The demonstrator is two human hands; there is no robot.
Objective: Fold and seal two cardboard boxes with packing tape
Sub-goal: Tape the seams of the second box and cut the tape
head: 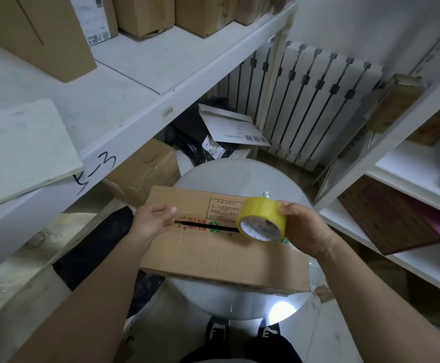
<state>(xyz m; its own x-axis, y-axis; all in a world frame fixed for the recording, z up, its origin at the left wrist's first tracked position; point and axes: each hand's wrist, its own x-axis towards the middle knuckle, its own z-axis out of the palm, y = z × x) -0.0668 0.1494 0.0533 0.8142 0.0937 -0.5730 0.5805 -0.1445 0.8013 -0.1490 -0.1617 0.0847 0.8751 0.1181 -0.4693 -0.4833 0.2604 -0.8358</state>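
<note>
Gripping the tape [262, 218] with curled fingers, the right hand [305, 229] holds the roll just over the right part of the box [213, 255] seam. The left hand [153, 221] rests on the seam's left end with thumb and fingers bent, though I cannot tell whether it pinches anything. The box lies flaps closed, a dark gap between them, on the round glass counter [239, 174], between a shelf [135, 74] and a radiator [305, 100].

Box [213, 255] — matt brown cardboard, faintly creased. Tape [262, 218] — glossy yellow plastic on a white paper core. Table [239, 174] smooth, shiny, reflecting light. Shelf [124, 82] matt white, scuffed.
</note>
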